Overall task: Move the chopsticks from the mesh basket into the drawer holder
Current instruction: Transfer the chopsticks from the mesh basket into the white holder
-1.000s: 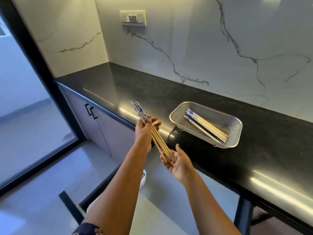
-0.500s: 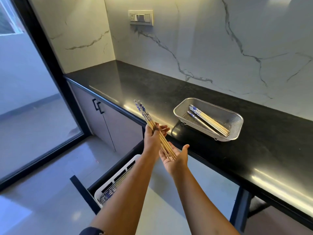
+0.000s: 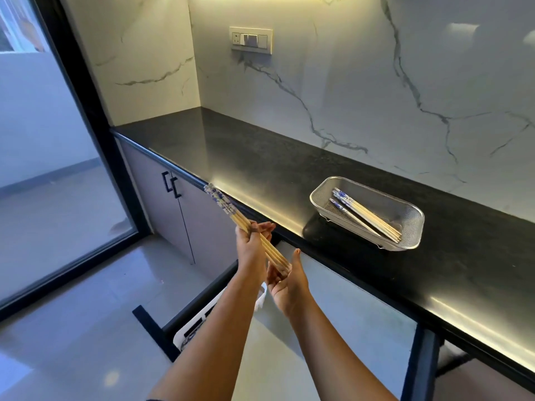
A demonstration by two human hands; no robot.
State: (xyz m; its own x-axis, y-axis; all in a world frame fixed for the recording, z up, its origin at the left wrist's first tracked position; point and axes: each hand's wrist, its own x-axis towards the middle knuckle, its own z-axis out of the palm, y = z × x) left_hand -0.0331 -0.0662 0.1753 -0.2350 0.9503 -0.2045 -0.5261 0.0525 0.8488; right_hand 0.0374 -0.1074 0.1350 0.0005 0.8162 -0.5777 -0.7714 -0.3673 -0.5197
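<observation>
Two hands (image 3: pixel 251 251) (image 3: pixel 290 282) on chopsticks (image 3: pixel 238 219) (right flat)

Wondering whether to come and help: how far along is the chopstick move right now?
Midway. Done: the drawer is open, its white holder showing, contents mostly hidden by the arm. In hand: the left hand grips a bundle of chopsticks, tips against the open right hand. Left: lower that bundle into the holder, then fetch the loose chopsticks lying in the mesh basket.
</observation>
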